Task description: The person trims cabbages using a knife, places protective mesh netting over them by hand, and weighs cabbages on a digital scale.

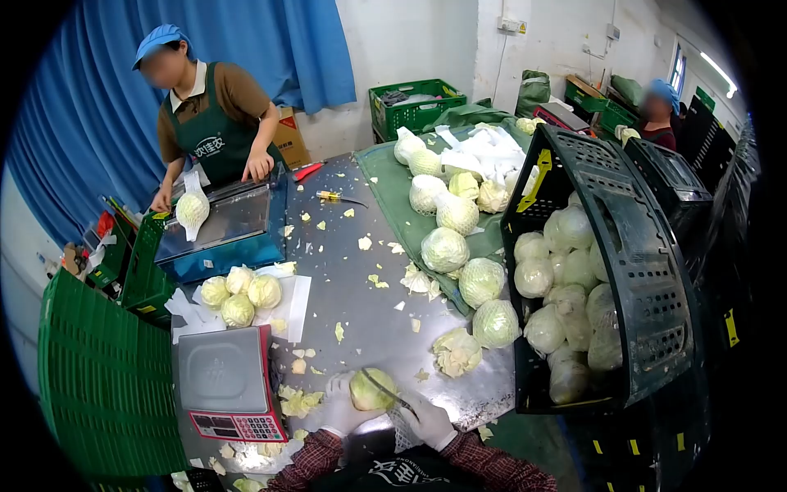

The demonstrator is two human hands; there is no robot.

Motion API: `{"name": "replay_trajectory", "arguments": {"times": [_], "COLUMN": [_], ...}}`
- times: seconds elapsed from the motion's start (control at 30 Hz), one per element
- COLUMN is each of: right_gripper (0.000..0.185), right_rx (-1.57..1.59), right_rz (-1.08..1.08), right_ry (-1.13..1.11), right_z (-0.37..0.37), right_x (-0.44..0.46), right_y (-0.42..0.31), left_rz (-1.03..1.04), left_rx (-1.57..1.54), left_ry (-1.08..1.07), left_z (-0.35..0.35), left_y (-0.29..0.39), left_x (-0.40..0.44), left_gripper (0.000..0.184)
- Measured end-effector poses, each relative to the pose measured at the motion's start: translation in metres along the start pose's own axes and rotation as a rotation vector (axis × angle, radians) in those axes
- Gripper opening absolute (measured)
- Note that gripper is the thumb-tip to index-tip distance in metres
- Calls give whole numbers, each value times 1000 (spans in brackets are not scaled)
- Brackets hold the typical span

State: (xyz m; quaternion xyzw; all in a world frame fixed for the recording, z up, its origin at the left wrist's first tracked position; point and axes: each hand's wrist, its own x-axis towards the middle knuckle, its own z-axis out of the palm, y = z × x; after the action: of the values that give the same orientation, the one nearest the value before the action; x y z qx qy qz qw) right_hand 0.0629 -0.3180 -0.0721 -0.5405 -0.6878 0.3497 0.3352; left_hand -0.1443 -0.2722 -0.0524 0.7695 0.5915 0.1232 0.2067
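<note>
Our left hand (343,403) curves half-open around the cabbage (366,397); our right hand (429,421) closes on the knife (398,398). Cabbage rolling could cut us.

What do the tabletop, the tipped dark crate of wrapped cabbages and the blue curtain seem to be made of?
Tabletop: probably stainless steel, smooth and grey, judging by the bright glare near the front edge.
Crate: likely rigid moulded plastic, low sheen, with ribs and regular perforations.
Curtain: cloth, fairly matte, hanging in soft folds; the fibre can't be told.
</note>
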Motion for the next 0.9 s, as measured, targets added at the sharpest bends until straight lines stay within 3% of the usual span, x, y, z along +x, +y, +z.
{"name": "replay_trajectory", "arguments": {"times": [0.07,0.27,0.4,0.47,0.67,0.73,0.77,0.83,0.87,0.9], "right_gripper": [46,48,49,48,42,41,41,46,46,48], "right_rx": [-239,-327,-331,-433,-402,-119,-121,91,89,-151], "right_rz": [27,-83,-93,-17,-87,155,151,139,135,40], "right_ry": [-140,60,46,-66,56,530,520,431,445,316], "right_z": [-6,9,13,9,-1,-6,-19,-88,-76,-53], "right_x": [-1,1,4,6,29,58,57,81,77,70], "right_y": [-7,2,9,5,3,56,64,-22,-28,-34], "left_rz": [-128,-160,-110,-127,-192,-148,-113,-134,-152,-141], "left_rx": [-444,-306,-324,-322,-329,-322,-312,-300,-303,-311], "left_ry": [173,162,201,170,174,188,201,198,205,209], "left_z": [27,40,39,39,38,41,45,45,44,43], "left_y": [-6,3,6,6,10,4,2,5,8,8], "left_x": [4,13,15,16,21,11,2,-6,-3,1], "left_gripper": [105,107,109,109,102,103,103,103,103,103]}}
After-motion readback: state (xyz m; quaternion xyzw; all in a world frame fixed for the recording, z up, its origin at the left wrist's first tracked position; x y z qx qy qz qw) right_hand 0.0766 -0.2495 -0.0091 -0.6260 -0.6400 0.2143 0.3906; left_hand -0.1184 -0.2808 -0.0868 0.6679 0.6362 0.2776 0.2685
